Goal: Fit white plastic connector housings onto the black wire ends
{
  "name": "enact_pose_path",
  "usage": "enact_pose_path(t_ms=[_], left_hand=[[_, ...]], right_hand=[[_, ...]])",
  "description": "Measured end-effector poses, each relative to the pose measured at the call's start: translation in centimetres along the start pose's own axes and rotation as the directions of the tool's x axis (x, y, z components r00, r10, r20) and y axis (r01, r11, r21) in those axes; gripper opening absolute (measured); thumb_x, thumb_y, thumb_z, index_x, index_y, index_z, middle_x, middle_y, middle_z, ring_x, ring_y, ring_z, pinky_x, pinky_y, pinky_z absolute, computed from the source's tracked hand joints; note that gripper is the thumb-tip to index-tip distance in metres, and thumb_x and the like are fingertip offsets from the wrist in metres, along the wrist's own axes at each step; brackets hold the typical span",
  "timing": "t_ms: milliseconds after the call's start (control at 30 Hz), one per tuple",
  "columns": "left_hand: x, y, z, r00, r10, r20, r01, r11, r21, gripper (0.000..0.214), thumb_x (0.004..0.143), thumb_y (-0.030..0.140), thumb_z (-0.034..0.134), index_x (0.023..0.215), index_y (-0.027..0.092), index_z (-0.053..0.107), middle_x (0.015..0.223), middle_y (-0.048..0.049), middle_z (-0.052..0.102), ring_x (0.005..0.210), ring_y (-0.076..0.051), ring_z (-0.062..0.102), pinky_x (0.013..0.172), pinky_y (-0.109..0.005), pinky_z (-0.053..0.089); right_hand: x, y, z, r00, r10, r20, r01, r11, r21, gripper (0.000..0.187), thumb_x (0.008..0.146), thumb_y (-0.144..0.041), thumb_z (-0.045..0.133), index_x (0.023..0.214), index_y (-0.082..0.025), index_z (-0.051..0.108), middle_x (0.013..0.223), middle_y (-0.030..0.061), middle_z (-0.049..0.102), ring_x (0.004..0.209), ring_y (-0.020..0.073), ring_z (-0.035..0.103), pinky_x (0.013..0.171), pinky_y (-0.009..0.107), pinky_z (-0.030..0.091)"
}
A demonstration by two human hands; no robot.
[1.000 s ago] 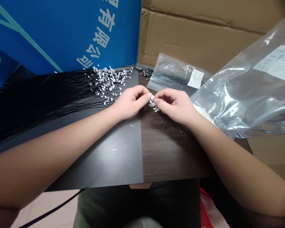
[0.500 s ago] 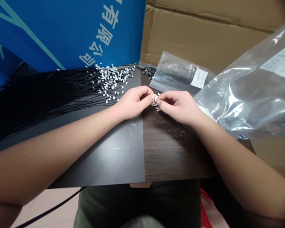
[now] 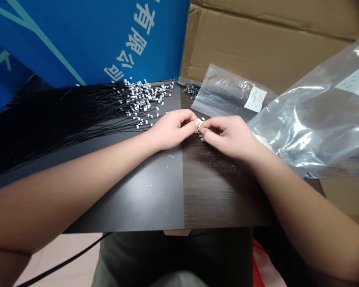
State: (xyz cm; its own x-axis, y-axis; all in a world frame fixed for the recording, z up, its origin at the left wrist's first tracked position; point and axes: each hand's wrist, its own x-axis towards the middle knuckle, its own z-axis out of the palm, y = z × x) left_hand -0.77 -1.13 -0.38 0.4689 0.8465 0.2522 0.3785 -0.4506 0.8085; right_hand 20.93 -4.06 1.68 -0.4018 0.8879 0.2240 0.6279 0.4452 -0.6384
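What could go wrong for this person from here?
The tiny white pieces between the left hand and right hand might slip and get lost on the dark tabletop. The fine black wires lie close to the left forearm, which might snag or tangle them.

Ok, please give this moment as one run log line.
left hand: holds small white piece | right hand: holds same piece

Black plastic-coated wires (image 3: 77,119); shiny metal terminals (image 3: 143,95); glossy clear plastic bag (image 3: 305,127); matt cardboard (image 3: 257,44); wood-grain tabletop (image 3: 218,191).
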Motion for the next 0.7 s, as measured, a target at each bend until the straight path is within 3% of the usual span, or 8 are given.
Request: enact_pose_path(t_ms=[233,433,700], left_hand=[[0.15,-0.33,0.06,1.0,-0.02,-0.011,0.019,0.998,-0.053,0.026,0.097,0.041,0.062,0.089,0.018,0.071,0.079,-0.0011,0.067,0.074,-0.017,0.056,0.07,-0.032,0.043],[0.33,-0.45,0.08,0.999,-0.032,-0.042,0.027,0.995,-0.095,0.023,0.097,0.038,0.063,0.089,0.018,0.071,0.079,-0.0009,0.067,0.073,-0.016,0.056,0.07,-0.032,0.043],[0.38,-0.48,-0.04,0.997,-0.052,-0.053,0.043,0.988,-0.151,0.026,0.099,0.041,0.065,0.088,0.018,0.069,0.078,-0.0017,0.068,0.075,-0.017,0.059,0.074,-0.032,0.047]], right_hand=[[0.1,-0.03,0.14,1.0,-0.014,0.006,0.014,0.997,-0.081,0.007,0.089,-0.02,0.065,0.085,-0.022,0.071,0.075,0.0002,0.072,0.063,0.016,0.055,0.065,0.031,0.04],[0.08,-0.27,0.37,0.999,0.048,0.002,-0.048,0.999,-0.023,0.01,0.098,-0.025,0.06,0.091,-0.022,0.067,0.074,0.0007,0.075,0.065,0.0178,0.063,0.068,0.032,0.042],[0.09,-0.38,0.44,0.998,0.053,-0.039,-0.054,0.998,-0.015,0.008,0.097,-0.024,0.062,0.092,-0.022,0.068,0.075,0.0007,0.077,0.066,0.0176,0.064,0.069,0.033,0.043]])
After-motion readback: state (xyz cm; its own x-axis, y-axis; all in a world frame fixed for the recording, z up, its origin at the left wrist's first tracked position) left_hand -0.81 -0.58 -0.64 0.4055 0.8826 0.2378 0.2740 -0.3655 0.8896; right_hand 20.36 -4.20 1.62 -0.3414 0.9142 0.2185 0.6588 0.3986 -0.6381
